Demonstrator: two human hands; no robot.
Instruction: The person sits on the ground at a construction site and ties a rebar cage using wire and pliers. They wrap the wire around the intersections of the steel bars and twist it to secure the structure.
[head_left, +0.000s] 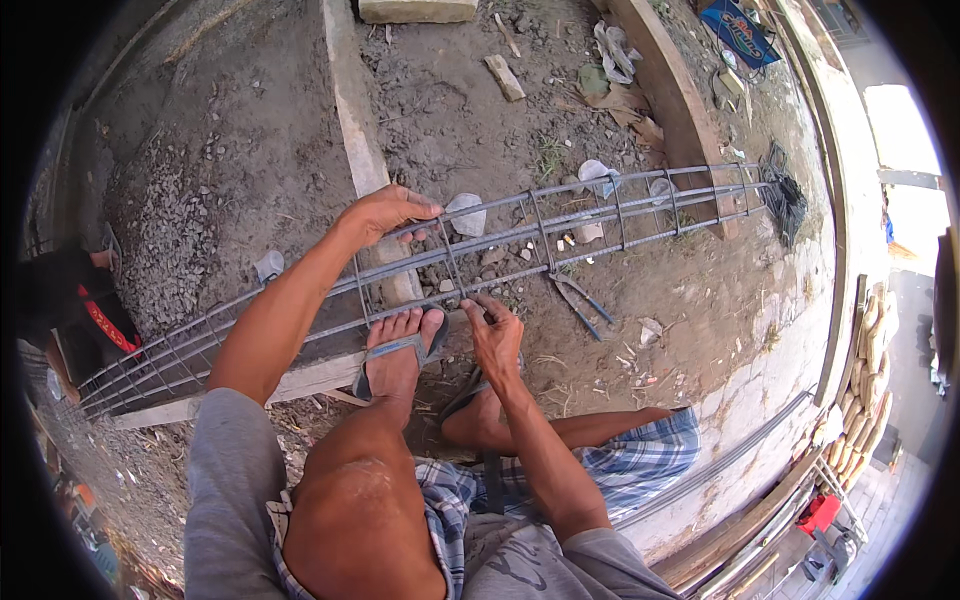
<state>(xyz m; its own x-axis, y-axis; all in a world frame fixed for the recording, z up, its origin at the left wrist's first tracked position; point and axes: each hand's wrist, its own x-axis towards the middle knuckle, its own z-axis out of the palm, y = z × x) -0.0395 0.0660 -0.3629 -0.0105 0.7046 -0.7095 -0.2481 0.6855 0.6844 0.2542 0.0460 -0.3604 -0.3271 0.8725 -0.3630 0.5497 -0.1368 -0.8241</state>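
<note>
A long rebar cage (570, 221) of ribbed steel bars with square stirrups runs across the view in front of me, over a concrete beam. My left hand (394, 215) grips its far upper bar close to a stirrup. At the near lower bar, my right hand (491, 326) has thumb and forefinger pinched together beside the foot of that stirrup; whether a thin tie wire is between them is too small to tell. Pincers (581, 300) with blue handles lie on the dirt right of my right hand, jaws touching the cage's near edge. My sandalled foot (394, 352) is against the near bar.
A bundle of dark tie wire (784, 195) lies at the cage's right end. Concrete beams (352, 112) cross the dirt. Gravel (169, 240) is heaped at left, near a co-worker (64, 307) by the cage's far left end. Stacked sacks (870, 375) and timber (742, 532) stand at right.
</note>
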